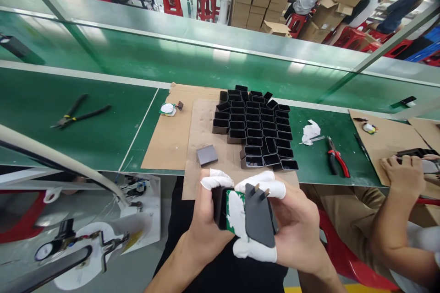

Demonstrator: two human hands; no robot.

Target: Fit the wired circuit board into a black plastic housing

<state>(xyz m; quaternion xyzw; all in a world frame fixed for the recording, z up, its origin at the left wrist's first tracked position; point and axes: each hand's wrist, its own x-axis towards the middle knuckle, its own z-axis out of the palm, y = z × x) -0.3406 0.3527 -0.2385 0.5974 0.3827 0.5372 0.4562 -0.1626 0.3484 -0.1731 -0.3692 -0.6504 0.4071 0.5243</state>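
Head view: unmarked black plug cap (259,215) and green board (237,213) between both hands, no legible writing.

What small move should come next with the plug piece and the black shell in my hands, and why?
Probably push the plug cover, held in the right hand, squarely onto the black shell in the left hand. The green circuit board still shows between them, so the two parts are not yet closed together.

Head view, looking down, close over workbench (103,137).
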